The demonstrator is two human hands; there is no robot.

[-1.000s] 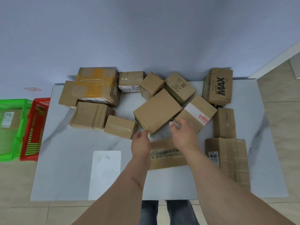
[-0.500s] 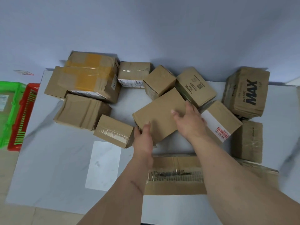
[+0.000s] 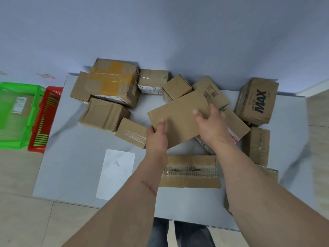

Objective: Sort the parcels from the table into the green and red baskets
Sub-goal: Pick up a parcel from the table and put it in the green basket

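**Two Hands Are Lifting a Flat Brown Box**

At the far left, off the bench, the green basket and the red basket are sitting side by side on the floor. They are made of plastic bars with gaps. Something with a white label is already lying in the green one.

The grey bench is smooth like stone. A white card is lying near its front edge. Near the back left corner, a big box with yellow tape is resting on other boxes, and a crinkly, dented box is sitting in front of it.

In the middle of the bench, the left hand is gripping the near left corner of the flat brown box, thumb on top. The right hand is holding its right side with curled fingers. The box is tilting above its neighbours, so I think it is being picked up for a basket. Two hands are probably helping because it is wide.

A torn cardboard piece is lying just in front. Near the back right corner, a soft, squashed box marked MAX is standing.
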